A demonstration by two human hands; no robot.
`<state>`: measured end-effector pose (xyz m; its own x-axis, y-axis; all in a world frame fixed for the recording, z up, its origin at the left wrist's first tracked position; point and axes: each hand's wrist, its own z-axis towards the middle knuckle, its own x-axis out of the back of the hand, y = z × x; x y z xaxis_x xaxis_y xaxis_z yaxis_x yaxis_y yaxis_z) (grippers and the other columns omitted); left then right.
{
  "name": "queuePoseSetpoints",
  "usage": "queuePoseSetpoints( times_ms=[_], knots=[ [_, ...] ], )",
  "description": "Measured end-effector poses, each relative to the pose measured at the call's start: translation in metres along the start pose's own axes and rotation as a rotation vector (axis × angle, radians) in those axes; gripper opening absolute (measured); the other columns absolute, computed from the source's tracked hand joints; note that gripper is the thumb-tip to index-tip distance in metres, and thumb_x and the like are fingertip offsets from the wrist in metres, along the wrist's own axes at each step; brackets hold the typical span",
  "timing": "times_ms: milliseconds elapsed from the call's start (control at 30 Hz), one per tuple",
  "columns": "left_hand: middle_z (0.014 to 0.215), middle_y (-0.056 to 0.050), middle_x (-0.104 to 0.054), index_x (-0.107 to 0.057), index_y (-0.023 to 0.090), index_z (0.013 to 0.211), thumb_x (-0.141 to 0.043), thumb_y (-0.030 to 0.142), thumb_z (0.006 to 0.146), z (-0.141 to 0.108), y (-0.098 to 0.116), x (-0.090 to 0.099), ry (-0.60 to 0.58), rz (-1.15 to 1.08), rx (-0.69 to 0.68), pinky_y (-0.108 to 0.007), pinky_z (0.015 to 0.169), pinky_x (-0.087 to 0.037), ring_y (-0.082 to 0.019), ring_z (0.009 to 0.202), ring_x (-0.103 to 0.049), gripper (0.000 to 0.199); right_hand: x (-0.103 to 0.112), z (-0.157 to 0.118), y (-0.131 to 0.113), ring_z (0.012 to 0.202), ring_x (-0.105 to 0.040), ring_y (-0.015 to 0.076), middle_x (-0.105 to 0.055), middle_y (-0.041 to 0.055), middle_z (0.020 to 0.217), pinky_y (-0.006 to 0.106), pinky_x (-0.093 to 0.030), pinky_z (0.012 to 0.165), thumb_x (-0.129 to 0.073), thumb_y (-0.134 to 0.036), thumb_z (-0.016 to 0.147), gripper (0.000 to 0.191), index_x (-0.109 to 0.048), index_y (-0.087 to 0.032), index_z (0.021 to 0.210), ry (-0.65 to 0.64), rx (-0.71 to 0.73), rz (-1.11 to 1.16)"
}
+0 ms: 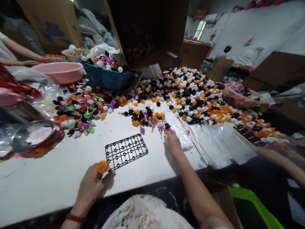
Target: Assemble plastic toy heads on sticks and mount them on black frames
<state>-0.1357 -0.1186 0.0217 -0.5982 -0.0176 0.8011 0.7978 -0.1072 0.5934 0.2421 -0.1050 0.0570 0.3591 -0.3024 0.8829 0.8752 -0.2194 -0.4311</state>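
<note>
My left hand [90, 186] is closed around a small toy with an orange pumpkin-shaped head [102, 166], which stands up above the fingers. A bit of white and black shows beside the pumpkin, too small to make out. The hand is at the near left corner of a flat black plastic grid rack [126, 152] with round holes. My right hand [173, 143] reaches forward, its fingertips closed at a small black-headed toy [167, 126]. Close by lie a skull-headed toy with a purple and yellow stem [160, 127] and a few more stemmed toys.
A large pile of orange, white and black toy heads [195, 92] covers the back right. Mixed coloured toys [83, 108] lie left, before a blue basket [107, 78] and a pink basin [59, 71]. Clear plastic bags [221, 143] lie right. Other people's arms [281, 159] show at both sides.
</note>
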Motion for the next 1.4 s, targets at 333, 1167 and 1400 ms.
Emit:
queuePoseSetpoints(
  times_ms=[333,1167,1400],
  knots=[
    [0.094,-0.003,-0.076,-0.07,0.024,0.093,-0.056,0.058,0.084,0.003,-0.014,-0.012,-0.084,-0.13,0.02,-0.034,0.082,-0.052,-0.026,0.092,-0.069,0.037,0.021,0.022,0.042,0.087,-0.061,0.023,-0.058,0.0153,0.105,0.033,-0.043,0.079,-0.05,-0.02,0.096,0.022,-0.069,-0.012,0.102,-0.054,-0.129,-0.201],
    [0.077,-0.001,-0.063,-0.062,0.02,0.08,-0.063,0.043,0.086,-0.012,0.0,-0.012,0.068,-0.237,-0.063,-0.027,0.065,-0.046,-0.016,0.07,-0.058,0.024,-0.062,-0.032,-0.136,0.053,-0.042,0.0095,-0.061,-0.0023,0.067,0.026,-0.032,0.053,-0.078,-0.047,0.07,0.036,-0.062,-0.018,0.083,-0.761,-0.003,1.079],
    [0.072,0.001,-0.059,-0.062,0.02,0.077,-0.065,0.042,0.085,-0.013,0.001,-0.011,0.081,-0.3,-0.04,-0.024,0.062,-0.043,-0.014,0.068,-0.055,0.024,-0.096,-0.033,-0.165,0.078,-0.062,0.0177,-0.069,0.0015,0.082,0.032,-0.048,0.077,-0.074,-0.035,0.07,0.026,-0.068,-0.017,0.089,-0.719,0.076,0.991]
  ],
)
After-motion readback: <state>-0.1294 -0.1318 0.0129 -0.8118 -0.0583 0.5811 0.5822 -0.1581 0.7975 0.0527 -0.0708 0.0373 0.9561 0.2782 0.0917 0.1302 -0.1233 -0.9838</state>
